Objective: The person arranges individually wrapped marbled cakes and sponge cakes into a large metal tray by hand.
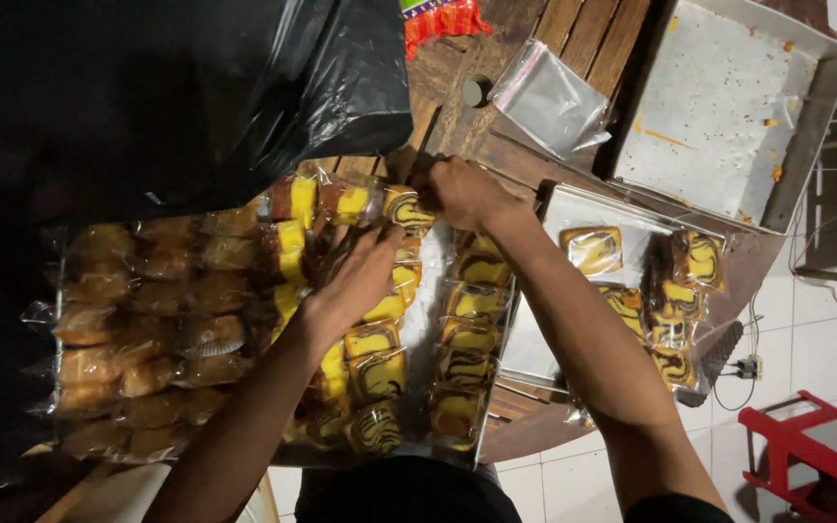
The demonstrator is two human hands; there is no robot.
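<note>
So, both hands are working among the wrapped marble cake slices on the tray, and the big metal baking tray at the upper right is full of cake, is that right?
Not quite. The head view shows both the left hand and the right hand among the wrapped marble cake slices, but the big metal baking tray at the upper right holds only crumbs and smears, no cake.

Two bare forearms, no rings or watch seen; dark sleeve edge at right upper arm.
</note>
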